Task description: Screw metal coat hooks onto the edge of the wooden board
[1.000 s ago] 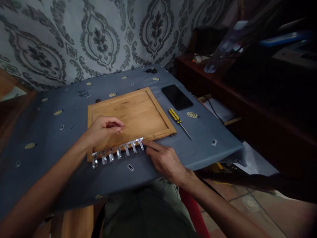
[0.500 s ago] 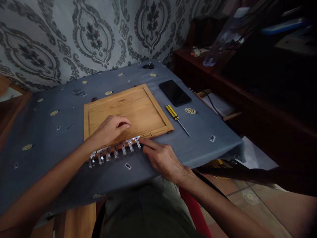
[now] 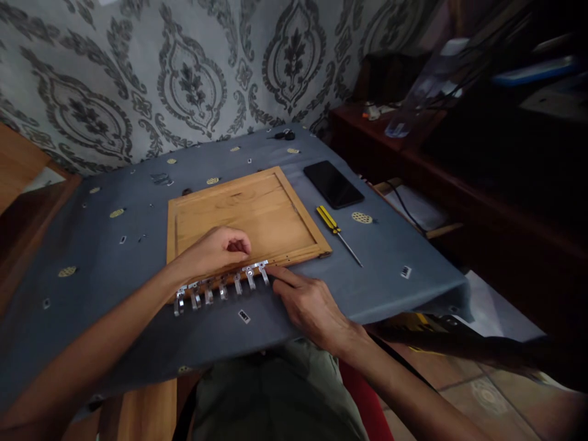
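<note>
A wooden framed panel [image 3: 239, 211] lies flat on the cloth-covered table. Along its near edge runs a metal hook rail [image 3: 237, 283], with several silver hooks sticking out toward me. My left hand [image 3: 220, 248] is over that edge, fingers curled and tips pinched just above the rail; whatever they hold is hidden or too small to name. My right hand [image 3: 312, 305] is at the rail's right end, its index finger stretched along the panel edge against the metal and its other fingers folded beneath. Small dark holes show in the panel edge beyond the rail.
A yellow-handled screwdriver [image 3: 339, 234] and a black phone [image 3: 333, 184] lie right of the panel. Small metal bits [image 3: 143, 237] are on the left of the cloth [image 3: 114, 294]. Dark keys or a similar item [image 3: 283, 135] lie at the back. A plastic bottle [image 3: 420, 92] stands on the right-hand desk.
The camera view has shifted, so everything sits slightly further right and lower. My left hand has lowered toward the rail, its fingers curled tighter. My right hand stays at the rail's end.
</note>
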`<state>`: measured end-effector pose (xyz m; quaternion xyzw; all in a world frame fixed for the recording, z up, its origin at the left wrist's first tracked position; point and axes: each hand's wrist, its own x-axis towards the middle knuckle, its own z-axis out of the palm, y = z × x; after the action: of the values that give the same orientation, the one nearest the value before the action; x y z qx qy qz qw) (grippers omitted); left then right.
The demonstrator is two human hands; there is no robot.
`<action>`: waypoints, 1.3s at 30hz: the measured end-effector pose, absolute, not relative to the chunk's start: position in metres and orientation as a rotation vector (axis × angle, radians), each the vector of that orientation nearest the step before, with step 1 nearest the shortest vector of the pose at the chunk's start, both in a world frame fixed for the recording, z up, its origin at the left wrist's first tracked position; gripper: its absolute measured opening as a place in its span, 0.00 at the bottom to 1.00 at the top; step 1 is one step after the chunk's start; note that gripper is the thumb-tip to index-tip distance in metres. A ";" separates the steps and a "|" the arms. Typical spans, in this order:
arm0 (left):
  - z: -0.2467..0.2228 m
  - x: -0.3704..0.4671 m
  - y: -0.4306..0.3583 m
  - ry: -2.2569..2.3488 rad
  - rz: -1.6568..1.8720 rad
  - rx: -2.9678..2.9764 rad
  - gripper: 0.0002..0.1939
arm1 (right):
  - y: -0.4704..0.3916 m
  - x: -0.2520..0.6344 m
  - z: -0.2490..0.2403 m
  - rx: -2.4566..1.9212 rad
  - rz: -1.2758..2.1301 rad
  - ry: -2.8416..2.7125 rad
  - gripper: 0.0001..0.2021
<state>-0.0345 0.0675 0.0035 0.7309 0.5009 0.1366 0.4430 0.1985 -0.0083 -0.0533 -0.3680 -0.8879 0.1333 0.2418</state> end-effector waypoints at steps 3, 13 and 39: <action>0.004 -0.034 0.067 1.237 0.355 1.800 0.02 | -0.009 0.198 -0.053 -1.003 0.350 -2.422 0.15; 0.007 -0.022 0.059 1.284 0.384 1.801 0.05 | -0.009 0.197 -0.054 -0.985 0.366 -2.402 0.17; -0.001 -0.016 0.060 1.183 0.299 1.770 0.05 | -0.009 0.198 -0.052 -1.000 0.370 -2.437 0.14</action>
<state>-0.0162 0.0596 -0.0010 0.7240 0.4841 0.1224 0.4758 0.1985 -0.0094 -0.0525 -0.3650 -0.8897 0.1352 0.2385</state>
